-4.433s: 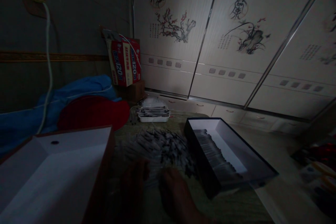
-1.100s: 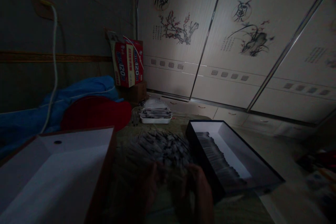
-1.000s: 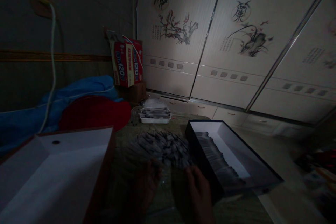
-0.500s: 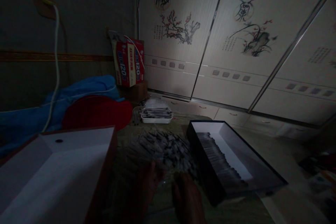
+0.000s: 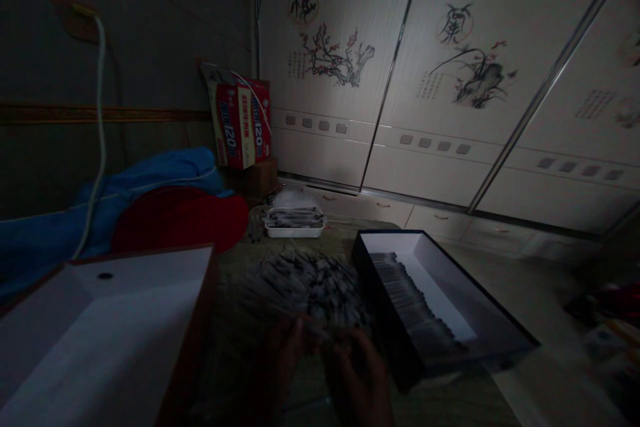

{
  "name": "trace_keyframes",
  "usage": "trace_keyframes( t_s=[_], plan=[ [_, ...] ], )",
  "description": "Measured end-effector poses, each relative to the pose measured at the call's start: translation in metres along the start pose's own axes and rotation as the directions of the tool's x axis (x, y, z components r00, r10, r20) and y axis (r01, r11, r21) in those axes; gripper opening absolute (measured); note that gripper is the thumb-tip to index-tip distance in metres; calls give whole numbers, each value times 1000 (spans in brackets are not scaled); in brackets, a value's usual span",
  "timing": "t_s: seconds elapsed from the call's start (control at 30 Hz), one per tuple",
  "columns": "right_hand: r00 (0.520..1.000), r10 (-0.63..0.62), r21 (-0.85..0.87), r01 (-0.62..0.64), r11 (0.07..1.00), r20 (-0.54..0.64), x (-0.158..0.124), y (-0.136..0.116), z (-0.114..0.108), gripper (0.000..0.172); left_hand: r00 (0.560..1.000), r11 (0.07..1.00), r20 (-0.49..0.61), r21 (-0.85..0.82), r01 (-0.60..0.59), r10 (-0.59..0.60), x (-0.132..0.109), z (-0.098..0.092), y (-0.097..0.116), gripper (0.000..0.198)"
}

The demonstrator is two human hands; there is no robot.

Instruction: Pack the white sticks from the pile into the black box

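Both my hands are low in the middle of the view, dim and partly lost in shadow. My left hand (image 5: 284, 350) is closed, thumb and fingers pinched on a slim pale pen-like stick (image 5: 316, 331). At the stick's other end, the fingers of my right hand (image 5: 359, 370) are also pinched on it. Just beyond them spreads a loose pile of pen-like sticks (image 5: 305, 280), translucent with dark ends. Beside my right hand stands a dark box tray (image 5: 470, 287) with a white inside, where similar sticks lie side by side in a row along its left part.
A reddish-brown box (image 5: 135, 320) with a white inside stands at the left. Behind the pile sits a white tray (image 5: 295, 232) of sticks. Blue cloth (image 5: 165, 163), a red round thing (image 5: 180, 220) and a red carton (image 5: 243, 123) are farther back, before sliding cabinet doors (image 5: 325, 153).
My hands, apart and lower before, have come up and together, with a pen-like stick now between their fingers. The view has shifted slightly.
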State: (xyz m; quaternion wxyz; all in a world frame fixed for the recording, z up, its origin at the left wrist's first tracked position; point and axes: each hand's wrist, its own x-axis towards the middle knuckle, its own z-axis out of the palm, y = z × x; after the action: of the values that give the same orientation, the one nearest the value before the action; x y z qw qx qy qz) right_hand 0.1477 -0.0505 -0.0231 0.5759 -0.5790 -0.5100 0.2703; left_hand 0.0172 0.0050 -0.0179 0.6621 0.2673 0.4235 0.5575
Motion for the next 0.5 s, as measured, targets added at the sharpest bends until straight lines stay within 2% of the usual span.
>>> trace_keyframes(
  t_s=[0.2,0.33,0.5],
  plan=[
    [997,-73,-41,74,996,22,-1,4,-1,20,1000,998,24,68,-10,8,-6,2,4,38],
    [998,-67,-26,67,997,16,-1,7,-1,18,998,995,32,92,-49,46,-2,1,0,39],
    [997,-72,-28,73,997,7,-1,4,-1,19,1000,999,12,43,-16,16,1,1,-2,41]
  ],
)
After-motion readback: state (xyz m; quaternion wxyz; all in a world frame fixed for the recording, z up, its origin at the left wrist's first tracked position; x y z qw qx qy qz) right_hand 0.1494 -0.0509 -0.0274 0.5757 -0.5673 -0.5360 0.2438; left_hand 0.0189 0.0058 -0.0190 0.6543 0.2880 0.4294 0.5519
